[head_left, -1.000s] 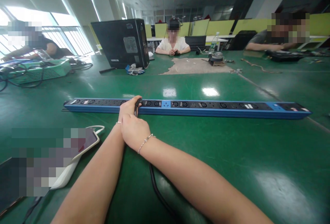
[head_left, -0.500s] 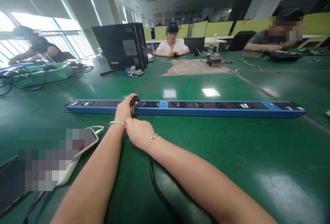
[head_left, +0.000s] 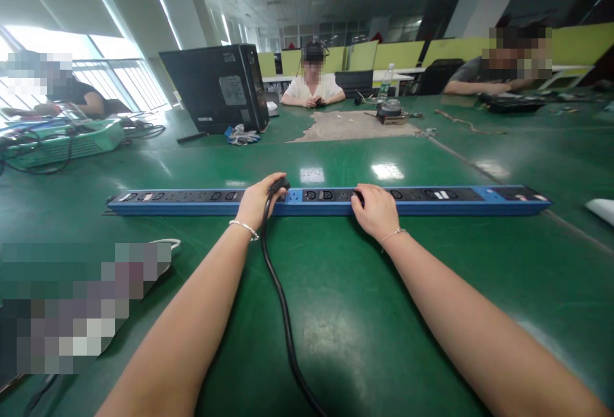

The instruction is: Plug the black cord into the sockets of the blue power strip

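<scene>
A long blue power strip (head_left: 330,208) with black and blue sockets lies crosswise on the green table. Just left of its middle, my left hand (head_left: 256,203) is closed round the black plug (head_left: 280,184) of a power cord, right above the strip. From the plug, the black cord (head_left: 284,302) runs down between my arms to the bottom edge. My right hand (head_left: 377,211) grips the strip right of its middle, fingers curled over the top; the fingertips are partly hidden.
At the left lie a blurred-out device (head_left: 86,308) and a green basket (head_left: 96,139) with cables. A black computer case (head_left: 215,87) and gloves (head_left: 242,135) stand farther back. A white object (head_left: 602,210) is at the right edge. Several people sit around the table.
My right hand has let go of the cord near my left hand and moved right onto the power strip. My left hand, with the plug, has shifted slightly right along the strip.
</scene>
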